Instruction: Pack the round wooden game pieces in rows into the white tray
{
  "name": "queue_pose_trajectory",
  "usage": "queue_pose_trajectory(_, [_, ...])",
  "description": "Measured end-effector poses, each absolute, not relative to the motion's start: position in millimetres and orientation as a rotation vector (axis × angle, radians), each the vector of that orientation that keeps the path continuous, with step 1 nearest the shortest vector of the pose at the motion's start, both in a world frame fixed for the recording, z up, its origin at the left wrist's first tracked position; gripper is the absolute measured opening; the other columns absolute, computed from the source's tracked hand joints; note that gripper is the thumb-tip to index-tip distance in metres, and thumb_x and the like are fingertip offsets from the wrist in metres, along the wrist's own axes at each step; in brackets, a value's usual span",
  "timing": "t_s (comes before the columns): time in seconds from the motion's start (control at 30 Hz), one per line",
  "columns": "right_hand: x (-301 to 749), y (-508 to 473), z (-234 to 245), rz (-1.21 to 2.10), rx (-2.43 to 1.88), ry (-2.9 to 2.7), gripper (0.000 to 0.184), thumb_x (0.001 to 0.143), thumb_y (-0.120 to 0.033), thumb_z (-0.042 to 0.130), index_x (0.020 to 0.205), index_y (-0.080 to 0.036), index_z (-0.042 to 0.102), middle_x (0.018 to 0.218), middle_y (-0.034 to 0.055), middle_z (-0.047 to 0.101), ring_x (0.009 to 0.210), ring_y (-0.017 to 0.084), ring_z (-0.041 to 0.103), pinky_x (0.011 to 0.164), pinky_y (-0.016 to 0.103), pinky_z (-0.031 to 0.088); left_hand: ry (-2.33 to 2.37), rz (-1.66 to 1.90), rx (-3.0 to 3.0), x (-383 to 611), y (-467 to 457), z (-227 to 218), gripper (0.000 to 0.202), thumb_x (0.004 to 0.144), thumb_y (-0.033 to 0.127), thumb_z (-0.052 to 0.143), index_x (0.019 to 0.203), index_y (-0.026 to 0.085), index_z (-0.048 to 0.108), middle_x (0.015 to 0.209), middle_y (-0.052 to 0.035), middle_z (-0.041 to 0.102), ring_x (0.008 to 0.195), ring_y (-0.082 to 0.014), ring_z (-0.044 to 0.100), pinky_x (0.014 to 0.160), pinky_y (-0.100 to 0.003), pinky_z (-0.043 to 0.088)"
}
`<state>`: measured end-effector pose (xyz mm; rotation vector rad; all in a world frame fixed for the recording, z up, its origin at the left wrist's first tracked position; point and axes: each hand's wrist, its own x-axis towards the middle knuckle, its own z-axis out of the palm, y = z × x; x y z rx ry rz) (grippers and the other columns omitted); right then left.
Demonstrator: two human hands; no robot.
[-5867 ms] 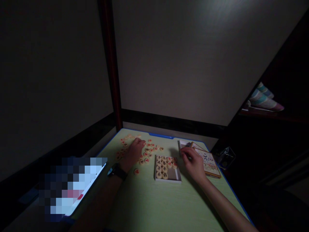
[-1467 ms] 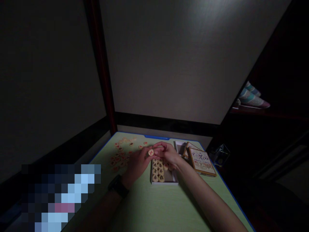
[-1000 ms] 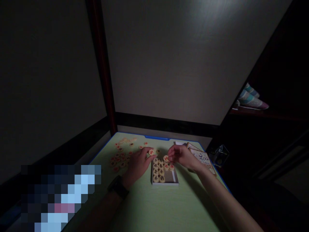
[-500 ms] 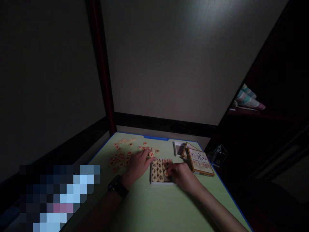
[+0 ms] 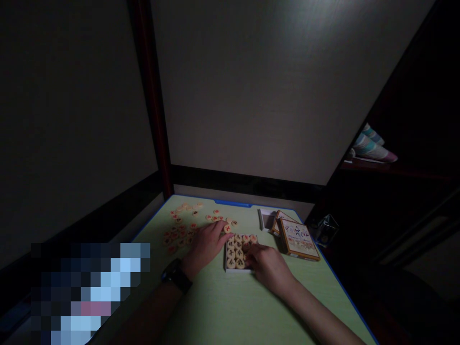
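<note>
A shallow white box [image 5: 227,267] on the green table [image 5: 230,306] holds rows of round cream game pieces [image 5: 234,248] with black or red marks. My right hand [image 5: 268,266] lies over the box's right part, fingers curled down onto the pieces; what they grip is hidden. My left hand [image 5: 205,245], with a dark watch [image 5: 176,275] on the wrist, rests left of the box, fingertips pinching one red-marked piece [image 5: 227,228] at the box's far left corner. Several loose pieces [image 5: 179,230] lie scattered further left.
The box lid with print [image 5: 299,238] and a small white tray [image 5: 266,219] lie at the table's far right. A clear cup [image 5: 325,231] stands off the right edge. A blurred lit screen [image 5: 89,292] sits at the left. A dark post [image 5: 153,110] rises behind.
My right hand took a piece from my left hand, carried it right, then dropped down onto the box and slid nearer. My left hand lowered to the table with one piece.
</note>
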<state>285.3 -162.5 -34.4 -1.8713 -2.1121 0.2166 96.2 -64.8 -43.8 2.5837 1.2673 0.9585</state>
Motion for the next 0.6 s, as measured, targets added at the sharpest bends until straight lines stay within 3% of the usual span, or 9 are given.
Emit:
queue_pose_trajectory(0.13, [282.7,-163.8,-32.6,0.146,-1.892,-2.147,0.022,0.082,-0.009,0.056,0.096,-0.019,0.070,0.091,0.0100,0.075,0.078,0.021,0.069,0.064,0.025,0.040,1.274,0.957,2.600,96.4,-65.8,-42.3,0.016,0.090,0.034,0.065,0.101,0.023,0.063,0.096,-0.0034,0.075,0.087,-0.0192,0.070,0.074,-0.026,0.050])
queue_pose_trajectory(0.4, [290.1,-167.6,-20.3,0.316,-1.874,-2.090,0.029,0.076,0.000,0.054,0.090,-0.018,0.072,0.087,0.0068,0.076,0.078,0.018,0.069,0.064,0.022,0.039,1.285,0.941,2.615,95.7,-64.6,-43.3,0.019,0.090,0.036,0.065,0.103,0.022,0.064,0.097,-0.0034,0.075,0.087,-0.0196,0.071,0.075,-0.027,0.050])
queue_pose_trajectory(0.6, [282.3,-168.5,-14.4,0.242,-2.004,-2.094,0.029,0.084,-0.013,0.056,0.109,-0.018,0.070,0.098,0.0107,0.074,0.086,0.022,0.069,0.071,0.026,0.044,1.307,0.894,2.640,96.4,-64.8,-42.7,0.019,0.091,0.036,0.063,0.104,0.022,0.064,0.096,-0.0038,0.076,0.088,-0.0206,0.071,0.075,-0.028,0.051])
